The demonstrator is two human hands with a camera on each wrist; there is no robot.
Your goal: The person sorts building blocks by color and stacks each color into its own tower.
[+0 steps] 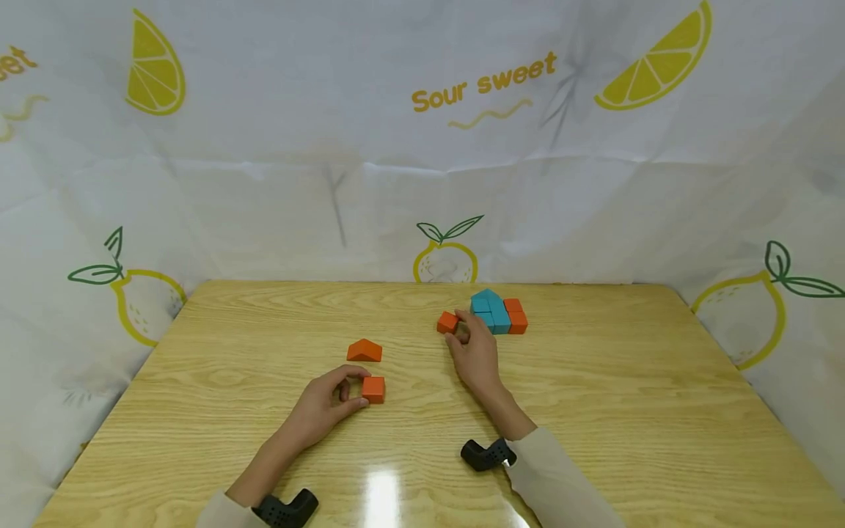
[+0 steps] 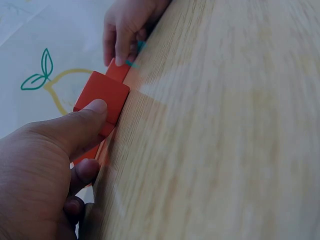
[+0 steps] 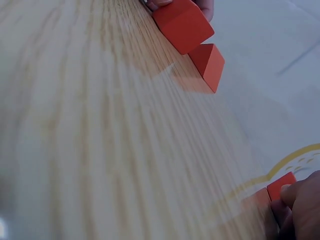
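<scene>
My left hand pinches an orange cube-like block between thumb and fingers, at the front middle of the table. In the left wrist view, the thumb presses one face of this block. Just behind it lies an orange triangular block, which nothing touches. Farther back, my right hand pinches a smaller-looking orange block with thumb and index finger. Right beside those fingers sits a group of blue blocks, partly hidden by the hand. In the right wrist view, only part of the right hand shows.
Two orange blocks adjoin the blue group's right side. The wooden table runs back to a white cloth printed with lemons. A black wrist device is on the right cuff, another on the left.
</scene>
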